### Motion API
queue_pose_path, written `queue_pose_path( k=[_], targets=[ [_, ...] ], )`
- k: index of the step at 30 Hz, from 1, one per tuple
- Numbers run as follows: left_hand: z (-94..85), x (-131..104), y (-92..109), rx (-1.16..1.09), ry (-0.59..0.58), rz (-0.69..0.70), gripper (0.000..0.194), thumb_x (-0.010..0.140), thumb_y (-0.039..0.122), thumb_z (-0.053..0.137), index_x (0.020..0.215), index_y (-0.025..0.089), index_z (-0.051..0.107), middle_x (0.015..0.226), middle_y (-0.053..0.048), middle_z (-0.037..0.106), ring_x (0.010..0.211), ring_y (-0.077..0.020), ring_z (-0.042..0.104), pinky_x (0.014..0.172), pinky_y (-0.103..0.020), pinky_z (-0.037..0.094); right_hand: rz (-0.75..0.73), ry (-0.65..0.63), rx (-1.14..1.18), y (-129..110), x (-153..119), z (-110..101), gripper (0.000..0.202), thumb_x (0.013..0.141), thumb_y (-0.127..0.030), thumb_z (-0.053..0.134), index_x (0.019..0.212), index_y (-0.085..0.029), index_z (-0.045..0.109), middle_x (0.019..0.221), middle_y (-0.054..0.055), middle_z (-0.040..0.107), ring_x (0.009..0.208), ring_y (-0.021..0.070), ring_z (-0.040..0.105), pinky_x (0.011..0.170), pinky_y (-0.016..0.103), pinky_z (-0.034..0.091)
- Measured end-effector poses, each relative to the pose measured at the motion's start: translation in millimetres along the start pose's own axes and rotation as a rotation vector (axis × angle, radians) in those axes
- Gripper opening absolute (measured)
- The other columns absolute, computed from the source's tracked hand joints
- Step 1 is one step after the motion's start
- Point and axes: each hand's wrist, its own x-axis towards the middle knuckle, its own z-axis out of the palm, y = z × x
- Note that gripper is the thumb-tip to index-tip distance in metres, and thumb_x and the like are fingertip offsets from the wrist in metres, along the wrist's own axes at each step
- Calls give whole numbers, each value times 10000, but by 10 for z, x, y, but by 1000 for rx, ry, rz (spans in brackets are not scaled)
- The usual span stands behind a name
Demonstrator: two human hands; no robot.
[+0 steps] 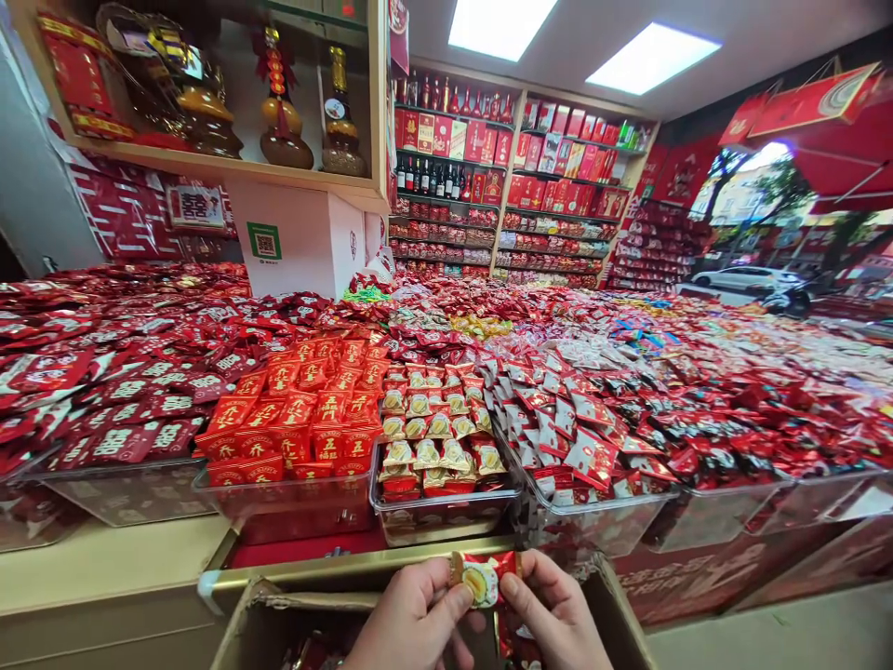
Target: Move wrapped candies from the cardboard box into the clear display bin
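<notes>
Both hands are pinching one small wrapped candy (481, 579) between them, the left hand (411, 619) gripping its left end and the right hand (554, 619) its right, just above the open cardboard box (258, 623). Clear bins (446, 512) of red sweets are crowding the counter edge directly ahead, while shelves (516, 177) of red boxes are lining the shop's back wall.
</notes>
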Motion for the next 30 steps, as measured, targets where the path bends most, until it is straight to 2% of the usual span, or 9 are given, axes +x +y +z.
queue_pose_path(
  k=[3, 5, 6, 8, 10, 13, 17, 25, 30],
  targets=[
    [-124, -93, 120, 327, 73, 158, 291, 808, 406, 444, 786, 173, 616, 648, -9, 643, 490, -120, 572, 456, -199, 409, -54, 42, -66, -58, -20, -41, 275, 705, -438, 583, 690, -166, 543, 498, -38, 436, 434, 76, 359, 401, 200, 290],
    [-276, -150, 221, 531, 257, 313, 226, 812, 356, 465, 832, 217, 642, 730, -9, 670, 656, -154, 614, 614, -224, 465, -137, 149, -134, -216, -9, -63, 251, 724, -423, 565, 706, -172, 550, 485, -37, 436, 425, 83, 368, 399, 208, 294],
    [-366, -166, 262, 610, 380, 390, 205, 810, 328, 475, 879, 231, 641, 805, -11, 674, 750, -165, 616, 697, -232, 467, -199, 187, -208, -330, 16, -66, 226, 737, -402, 554, 721, -177, 557, 510, -23, 470, 447, 97, 405, 418, 218, 322],
    [-547, -167, 306, 749, 572, 503, 218, 815, 281, 455, 940, 232, 627, 898, -20, 662, 832, -168, 608, 756, -240, 465, -395, 189, -432, -592, 124, -43, 157, 763, -339, 534, 771, -189, 579, 635, 24, 564, 568, 141, 503, 519, 247, 398],
    [-698, -132, 299, 882, 665, 551, 249, 820, 242, 421, 965, 222, 621, 935, -27, 657, 845, -169, 615, 751, -244, 480, -597, 115, -669, -824, 304, 25, 125, 790, -269, 499, 843, -198, 588, 772, 59, 606, 707, 172, 544, 641, 277, 429],
    [-826, -59, 250, 1039, 662, 524, 281, 814, 191, 400, 972, 230, 629, 974, -23, 661, 863, -175, 626, 755, -254, 495, -724, 6, -879, -997, 624, 202, 157, 820, -200, 438, 874, -189, 585, 815, 70, 606, 758, 173, 546, 689, 285, 432],
    [-853, -22, 234, 1118, 580, 454, 299, 821, 167, 388, 994, 253, 616, 961, -15, 664, 839, -171, 632, 750, -260, 493, -678, -127, -1034, -958, 906, 461, 189, 820, -156, 425, 855, -162, 611, 807, 69, 597, 756, 159, 544, 688, 260, 428],
    [-824, -50, 255, 974, 569, 446, 284, 827, 147, 367, 964, 228, 602, 906, -28, 648, 815, -163, 618, 745, -254, 477, -608, -318, -1086, -830, 1051, 666, 187, 778, -129, 466, 857, -162, 632, 812, 63, 649, 776, 157, 572, 699, 229, 410],
    [-801, -53, 239, 860, 649, 518, 247, 825, 171, 386, 949, 217, 595, 881, -24, 645, 814, -162, 609, 729, -254, 487, -530, -428, -1099, -783, 1134, 763, 153, 715, -124, 499, 772, -174, 632, 750, 36, 668, 712, 151, 583, 638, 216, 401]
  ],
)
